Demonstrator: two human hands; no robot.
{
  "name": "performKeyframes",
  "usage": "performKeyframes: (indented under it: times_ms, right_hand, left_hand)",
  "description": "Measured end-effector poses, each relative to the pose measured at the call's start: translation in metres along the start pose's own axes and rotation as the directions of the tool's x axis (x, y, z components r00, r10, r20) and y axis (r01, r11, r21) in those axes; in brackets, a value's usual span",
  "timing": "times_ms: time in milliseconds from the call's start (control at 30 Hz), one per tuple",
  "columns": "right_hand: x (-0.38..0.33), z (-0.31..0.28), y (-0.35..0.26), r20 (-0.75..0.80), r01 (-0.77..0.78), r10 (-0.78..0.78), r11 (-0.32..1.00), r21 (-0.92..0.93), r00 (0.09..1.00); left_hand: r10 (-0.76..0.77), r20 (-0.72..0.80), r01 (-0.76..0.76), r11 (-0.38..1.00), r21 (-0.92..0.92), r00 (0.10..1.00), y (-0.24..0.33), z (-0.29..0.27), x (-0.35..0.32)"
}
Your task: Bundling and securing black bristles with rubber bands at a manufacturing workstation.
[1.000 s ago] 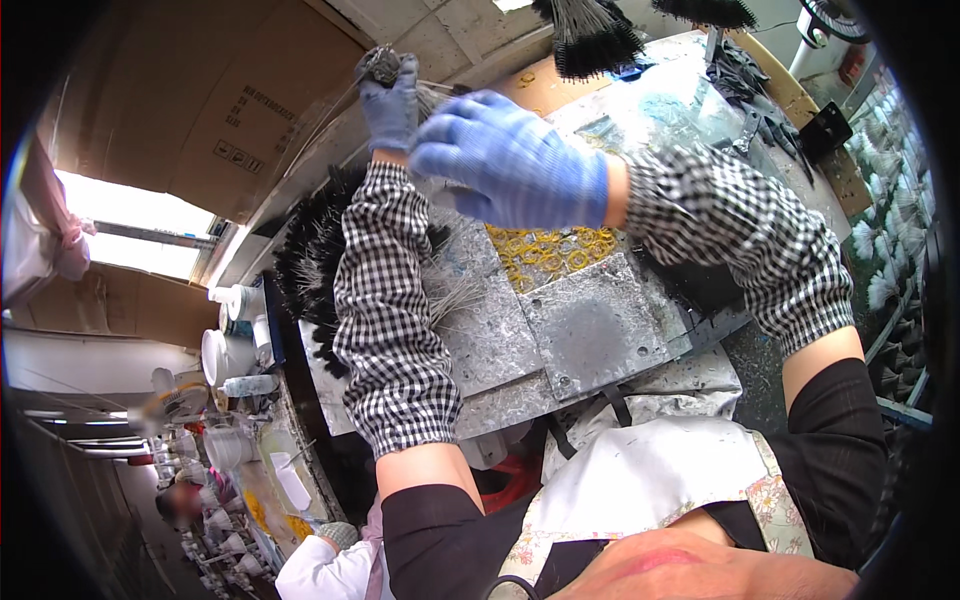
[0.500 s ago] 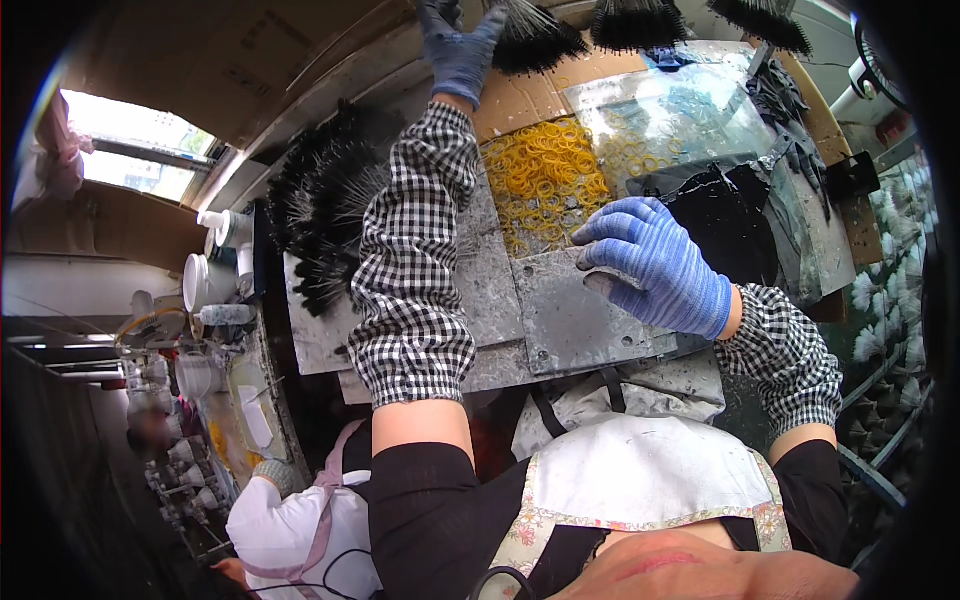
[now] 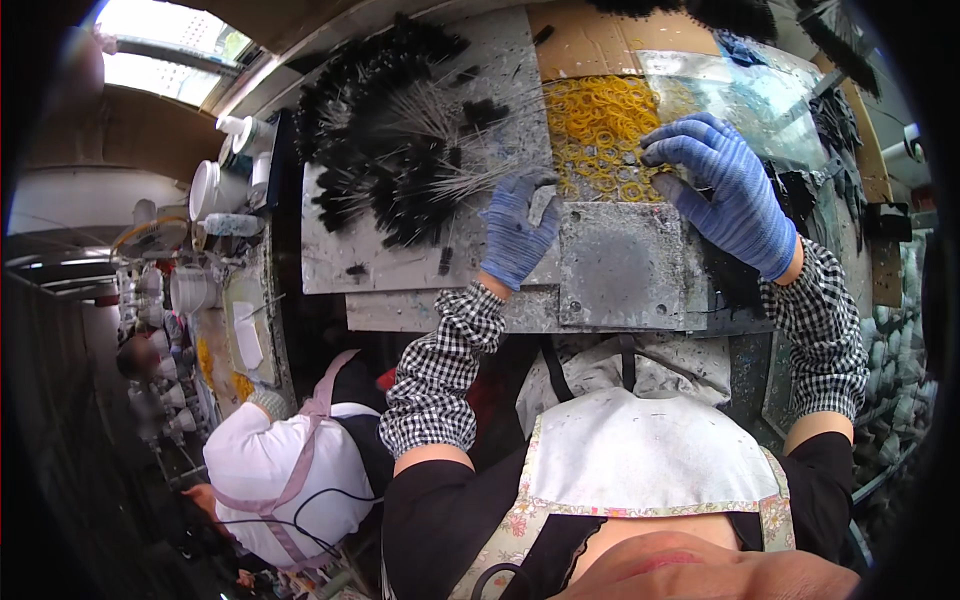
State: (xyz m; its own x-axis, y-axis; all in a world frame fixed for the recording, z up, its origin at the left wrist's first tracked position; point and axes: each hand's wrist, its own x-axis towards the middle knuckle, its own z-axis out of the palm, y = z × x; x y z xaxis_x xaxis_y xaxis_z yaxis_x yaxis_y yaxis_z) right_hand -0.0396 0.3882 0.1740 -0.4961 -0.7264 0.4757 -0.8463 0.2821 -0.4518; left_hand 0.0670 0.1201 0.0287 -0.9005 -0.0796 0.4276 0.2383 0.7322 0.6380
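My left hand point(image 3: 518, 230), in a blue knitted glove with grey fingertips, is at the wire ends of a pile of black bristle brushes point(image 3: 385, 125). Its fingers curl a little and stand apart from the thumb; whether they touch the wires I cannot tell. My right hand point(image 3: 728, 190), gloved alike, hovers at the right edge of a heap of yellow rubber bands point(image 3: 600, 112). A gap shows between its bent fingers and thumb, with nothing visible in it. A grey metal plate point(image 3: 620, 265) lies between and below both hands.
Cardboard point(image 3: 590, 40) and a clear plastic sheet point(image 3: 710, 75) cover the far side. More black brushes point(image 3: 735, 12) hang at the far edge. Dark cloth point(image 3: 835, 140) lies at right. To the left, white tubs point(image 3: 215, 190) stand near another person in white point(image 3: 290, 480).
My left hand has come back from the hanging brushes at the far edge to the brush pile's wire ends. My right hand has shifted away from me and right. The view has shifted too.
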Motion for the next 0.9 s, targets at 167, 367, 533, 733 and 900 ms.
performKeyframes:
  times_ms: [167, 367, 533, 733, 900]
  right_hand:
    - [0.006, 0.041, -0.003, 0.104, 0.037, -0.041, 0.999, 0.036, 0.994]
    - [0.030, 0.045, 0.012, 0.086, 0.016, -0.002, 0.987, -0.160, 0.996]
    - [0.083, -0.007, 0.049, 0.077, 0.092, -0.058, 0.813, -0.576, 0.995]
    - [0.162, -0.161, 0.110, -0.283, -0.287, 0.073, 0.406, -0.868, 0.956]
    - [0.202, -0.167, 0.149, -0.108, -0.244, 0.345, 0.381, -0.892, 0.933]
  left_hand:
    - [-0.028, 0.178, -0.005, 0.984, 0.178, 0.984, -0.011, -0.032, -0.036]
    - [-0.043, 0.369, -0.271, 0.601, 0.752, 0.928, -0.037, -0.063, 0.020]
    - [-0.150, 0.479, -0.337, 0.532, 0.777, 0.865, -0.078, -0.063, 0.030]
    - [-0.092, 0.509, -0.401, 0.504, 0.765, 0.856, -0.074, -0.056, 0.034]
    - [-0.060, 0.442, -0.368, 0.463, 0.806, 0.895, -0.085, -0.068, 0.019]
